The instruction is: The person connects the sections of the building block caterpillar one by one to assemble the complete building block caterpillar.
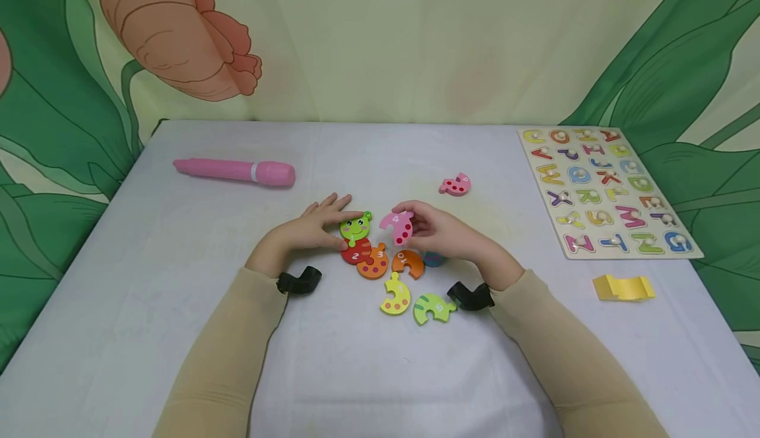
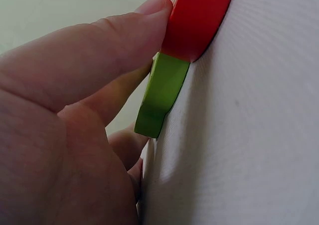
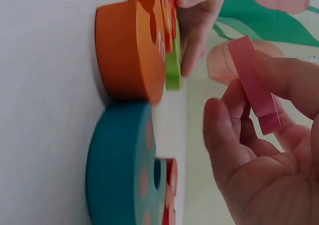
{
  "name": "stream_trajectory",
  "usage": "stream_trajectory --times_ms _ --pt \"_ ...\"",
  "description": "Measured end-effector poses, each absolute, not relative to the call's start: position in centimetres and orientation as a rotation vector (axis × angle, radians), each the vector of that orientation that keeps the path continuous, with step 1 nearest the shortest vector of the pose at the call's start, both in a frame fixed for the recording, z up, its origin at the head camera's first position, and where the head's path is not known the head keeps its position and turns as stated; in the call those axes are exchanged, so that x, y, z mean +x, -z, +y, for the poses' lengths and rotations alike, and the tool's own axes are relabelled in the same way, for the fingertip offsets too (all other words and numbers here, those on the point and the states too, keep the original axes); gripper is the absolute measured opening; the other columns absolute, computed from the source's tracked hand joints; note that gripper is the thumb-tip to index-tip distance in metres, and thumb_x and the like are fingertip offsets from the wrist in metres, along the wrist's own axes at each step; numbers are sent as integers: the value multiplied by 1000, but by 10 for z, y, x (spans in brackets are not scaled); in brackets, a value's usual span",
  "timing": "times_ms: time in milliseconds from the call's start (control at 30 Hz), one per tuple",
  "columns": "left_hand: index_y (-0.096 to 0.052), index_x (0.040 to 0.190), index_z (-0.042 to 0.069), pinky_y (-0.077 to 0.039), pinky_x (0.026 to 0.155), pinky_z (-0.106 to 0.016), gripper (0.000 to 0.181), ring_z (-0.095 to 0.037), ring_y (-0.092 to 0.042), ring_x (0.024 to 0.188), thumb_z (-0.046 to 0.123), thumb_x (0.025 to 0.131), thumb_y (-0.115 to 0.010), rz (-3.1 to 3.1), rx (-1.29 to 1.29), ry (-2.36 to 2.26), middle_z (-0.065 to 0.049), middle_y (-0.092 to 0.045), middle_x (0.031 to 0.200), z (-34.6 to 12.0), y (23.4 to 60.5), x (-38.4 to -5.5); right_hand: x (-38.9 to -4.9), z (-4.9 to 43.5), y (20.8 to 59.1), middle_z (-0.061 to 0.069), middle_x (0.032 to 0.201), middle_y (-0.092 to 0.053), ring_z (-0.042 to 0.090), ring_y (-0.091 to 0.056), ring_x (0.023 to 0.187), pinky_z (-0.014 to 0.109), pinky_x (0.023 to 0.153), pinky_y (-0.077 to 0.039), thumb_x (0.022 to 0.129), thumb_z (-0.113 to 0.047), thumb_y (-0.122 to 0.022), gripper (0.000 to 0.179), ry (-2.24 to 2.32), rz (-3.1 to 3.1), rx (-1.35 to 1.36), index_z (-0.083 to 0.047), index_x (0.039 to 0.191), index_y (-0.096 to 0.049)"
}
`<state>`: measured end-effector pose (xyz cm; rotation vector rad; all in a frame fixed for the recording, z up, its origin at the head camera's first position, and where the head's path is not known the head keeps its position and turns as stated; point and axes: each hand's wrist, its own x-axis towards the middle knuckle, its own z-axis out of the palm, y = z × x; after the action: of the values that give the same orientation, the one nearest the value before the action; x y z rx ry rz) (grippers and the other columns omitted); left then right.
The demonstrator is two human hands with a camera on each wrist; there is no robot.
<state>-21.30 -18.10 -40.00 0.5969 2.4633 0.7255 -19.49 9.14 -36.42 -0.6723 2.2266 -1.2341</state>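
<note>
My left hand (image 1: pixel 303 230) lies spread on the cloth, its index finger at the top of a green smiling head piece (image 1: pixel 355 225) and its thumb touching a red puzzle piece (image 1: pixel 356 254). An orange piece with a 3 (image 1: pixel 373 268) meets the red one. Pinched between thumb and fingers of my right hand (image 1: pixel 445 232) is a pink puzzle piece (image 1: pixel 402 228) marked 4, raised off the table in the right wrist view. Below that hand lie a darker orange piece (image 3: pixel 119 50) and a blue piece (image 3: pixel 112 170), partly hidden by it in the head view.
Nearer me lie a yellow piece (image 1: pixel 401 298) and a striped green piece (image 1: pixel 423 306). A spotted pink piece (image 1: pixel 458 185) sits farther back. At left is a pink marker-shaped object (image 1: pixel 225 169); at right, a letter board (image 1: pixel 644 217) and a yellow block (image 1: pixel 623 288).
</note>
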Motion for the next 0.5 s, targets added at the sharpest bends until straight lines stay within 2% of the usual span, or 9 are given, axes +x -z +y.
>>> stream_trajectory --times_ms 233,500 --pt "-35 140 29 6 112 -52 66 -26 10 141 31 79 -62 2460 588 -732 -2 -4 155 -181 399 -213 -200 79 374 10 115 -58 21 -57 100 34 91 -48 86 -9 -59 52 1139 2182 -719 -12 133 -38" --pt "-35 140 28 6 111 -53 65 -27 10 141 30 80 -61 2457 591 -732 -3 -4 155 -180 398 -212 -202 77 377 7 113 -56 20 -56 100 34 89 -49 85 -12 -61 56 1003 2251 -716 -18 136 -37"
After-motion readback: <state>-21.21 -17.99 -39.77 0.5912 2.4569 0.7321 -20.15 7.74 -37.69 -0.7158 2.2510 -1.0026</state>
